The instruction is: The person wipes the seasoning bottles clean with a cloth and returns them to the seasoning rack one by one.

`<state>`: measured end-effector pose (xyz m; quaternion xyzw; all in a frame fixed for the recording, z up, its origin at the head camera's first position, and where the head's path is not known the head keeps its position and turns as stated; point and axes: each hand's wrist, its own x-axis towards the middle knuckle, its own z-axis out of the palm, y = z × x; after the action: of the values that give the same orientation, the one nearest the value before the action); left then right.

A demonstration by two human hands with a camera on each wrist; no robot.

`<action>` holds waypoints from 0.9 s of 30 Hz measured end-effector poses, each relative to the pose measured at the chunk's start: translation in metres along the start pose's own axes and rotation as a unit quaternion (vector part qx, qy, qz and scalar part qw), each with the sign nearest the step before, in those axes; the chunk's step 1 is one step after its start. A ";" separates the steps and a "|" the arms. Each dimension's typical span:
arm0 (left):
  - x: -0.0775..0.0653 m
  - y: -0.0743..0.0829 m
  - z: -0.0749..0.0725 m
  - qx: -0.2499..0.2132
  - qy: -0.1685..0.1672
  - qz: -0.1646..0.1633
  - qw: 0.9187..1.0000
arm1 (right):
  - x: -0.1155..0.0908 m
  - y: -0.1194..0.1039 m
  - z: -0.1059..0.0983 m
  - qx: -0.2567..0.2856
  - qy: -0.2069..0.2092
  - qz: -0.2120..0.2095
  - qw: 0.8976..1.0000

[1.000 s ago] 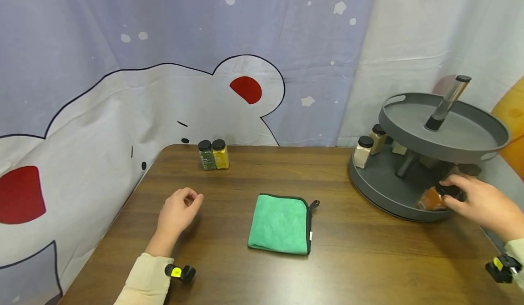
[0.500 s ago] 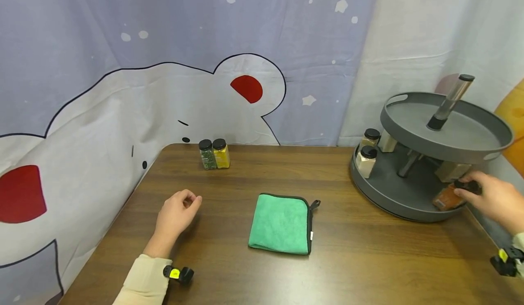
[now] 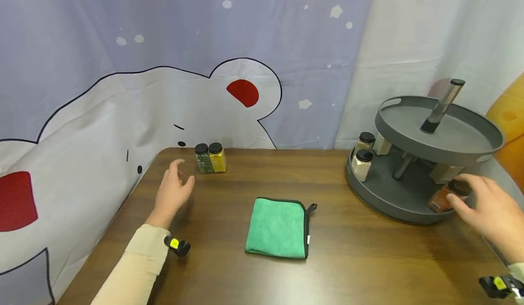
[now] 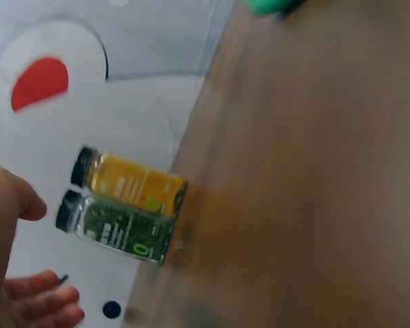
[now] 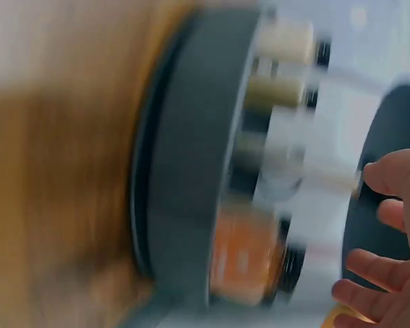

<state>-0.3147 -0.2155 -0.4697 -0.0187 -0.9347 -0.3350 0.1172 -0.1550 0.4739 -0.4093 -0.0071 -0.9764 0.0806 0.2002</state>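
In the head view my left hand is over the table with thumb and fingers spread, just short of two black-capped spice jars. One is a green spice jar, the other a yellow spice jar right beside it; the left wrist view shows both upright past my fingertips. At the right, my right hand has its fingers parted beside an orange spice jar on the lower tier of a grey two-tier turntable. In the blurred right wrist view the orange jar stands apart from my fingers.
A folded green cloth with a black edge lies mid-table. Pale spice jars stand on the left of the turntable's lower tier, others farther back. The upper tier overhangs them. A printed curtain hangs behind the table.
My left hand has opened and moved forward toward the green and yellow jars. The turntable's lower jars have shifted round, and my right hand has let go of the orange jar.
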 end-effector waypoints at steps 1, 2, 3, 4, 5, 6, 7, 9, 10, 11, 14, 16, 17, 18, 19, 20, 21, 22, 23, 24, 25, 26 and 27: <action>0.012 -0.001 0.001 -0.015 -0.002 0.000 1.000 | -0.005 -0.012 0.002 0.006 0.016 -0.013 1.000; 0.024 -0.002 0.001 -0.028 -0.008 0.000 1.000 | -0.009 -0.025 0.004 0.014 0.023 -0.030 0.999; 0.034 -0.003 0.002 -0.041 -0.018 0.001 0.999 | -0.013 -0.038 0.008 0.025 0.032 -0.053 0.998; 0.044 -0.005 0.002 -0.049 -0.032 0.001 0.998 | -0.016 -0.051 0.013 0.037 0.041 -0.080 0.995; 0.052 -0.006 0.003 -0.054 -0.050 -0.003 0.997 | -0.019 -0.064 0.017 0.050 0.050 -0.107 0.992; 0.058 -0.008 0.004 -0.056 -0.069 -0.004 0.996 | -0.021 -0.077 0.022 0.063 0.057 -0.133 0.987; 0.064 -0.011 0.005 -0.054 -0.084 -0.009 0.995 | -0.022 -0.089 0.026 0.076 0.064 -0.159 0.982; 0.070 -0.017 0.007 -0.049 -0.103 -0.014 0.993 | -0.023 -0.115 0.035 0.099 0.068 -0.198 0.973; 0.072 -0.020 0.008 -0.051 -0.107 -0.017 0.993 | -0.023 -0.127 0.039 0.106 0.069 -0.213 0.969; 0.072 -0.022 0.008 -0.057 -0.108 -0.018 0.992 | -0.023 -0.139 0.042 0.113 0.067 -0.224 0.966; 0.071 -0.028 0.010 -0.083 -0.088 -0.015 0.993 | -0.020 -0.177 0.056 0.126 0.056 -0.250 0.959; 0.068 -0.031 0.011 -0.099 -0.076 -0.010 0.992 | -0.018 -0.203 0.066 0.130 0.038 -0.262 0.955; 0.065 -0.032 0.011 -0.104 -0.071 -0.008 0.992 | -0.017 -0.217 0.073 0.134 0.025 -0.268 0.954; 0.061 -0.033 0.011 -0.106 -0.066 -0.006 0.992 | -0.016 -0.230 0.079 0.137 0.010 -0.274 0.952; 0.057 -0.033 0.010 -0.107 -0.062 -0.002 0.992 | -0.016 -0.245 0.085 0.137 -0.008 -0.281 0.950; 0.052 -0.033 0.009 -0.105 -0.060 0.003 0.993 | -0.016 -0.258 0.092 0.135 -0.032 -0.284 0.949; 0.047 -0.032 0.008 -0.104 -0.061 0.011 0.993 | -0.016 -0.272 0.098 0.131 -0.059 -0.284 0.948; 0.041 -0.031 0.007 -0.104 -0.062 0.021 0.992 | -0.016 -0.284 0.104 0.126 -0.085 -0.283 0.947; 0.034 -0.029 0.007 -0.105 -0.064 0.033 0.992 | -0.016 -0.295 0.110 0.117 -0.111 -0.280 0.946; 0.027 -0.027 0.006 -0.104 -0.067 0.047 0.991 | -0.016 -0.306 0.116 0.102 -0.135 -0.275 0.946; 0.018 -0.024 0.005 -0.102 -0.072 0.060 0.990 | -0.016 -0.315 0.121 0.085 -0.157 -0.266 0.947; 0.009 -0.020 0.005 -0.104 -0.078 0.074 0.989 | -0.015 -0.322 0.126 0.070 -0.172 -0.256 0.949; 0.000 -0.016 0.007 -0.107 -0.083 0.085 0.987 | -0.015 -0.328 0.130 0.053 -0.178 -0.249 0.951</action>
<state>-0.3177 -0.2240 -0.4848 -0.1384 -0.8949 -0.4193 0.0645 -0.1865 0.1291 -0.4800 0.2612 -0.9613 0.0800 0.0368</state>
